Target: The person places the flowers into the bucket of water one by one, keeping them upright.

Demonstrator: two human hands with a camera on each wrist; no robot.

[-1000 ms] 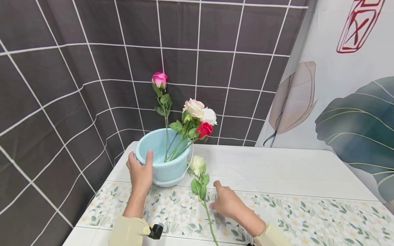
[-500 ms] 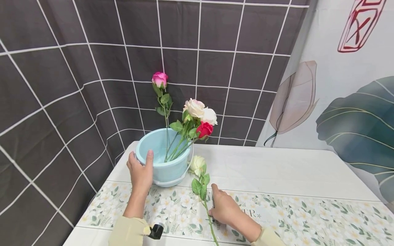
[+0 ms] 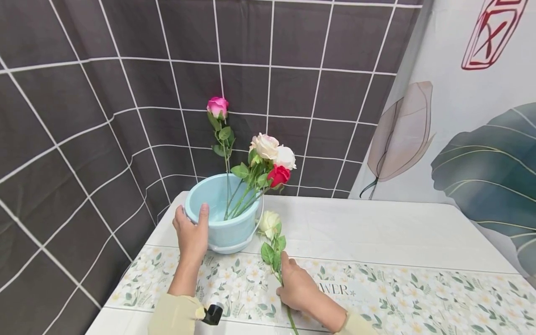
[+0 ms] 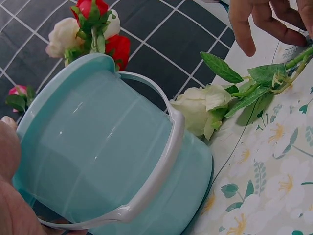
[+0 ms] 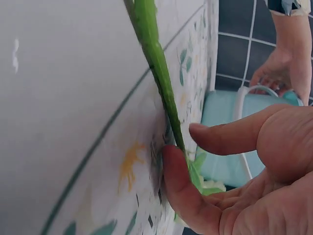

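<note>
My left hand grips the light blue bucket by its near left rim, thumb over the edge. Inside the bucket lean several long-stemmed roses: a pink one stands tallest, with a cream one, a white one and a red one grouped at the right. On the table a pale white-green rose lies with its bloom beside the bucket. My right hand is at its stem. In the right wrist view the stem passes between thumb and forefinger, with a gap at the thumb.
A white handle hangs down the bucket's side. The table has a floral strip across its front part. Dark grid-patterned cloth rises behind and at the left, and a leaf-print sheet hangs at the right.
My right hand has moved left and slightly down to the loose rose's stem, its fingers now on both sides of it. My left hand and the bucket have stayed in place.
</note>
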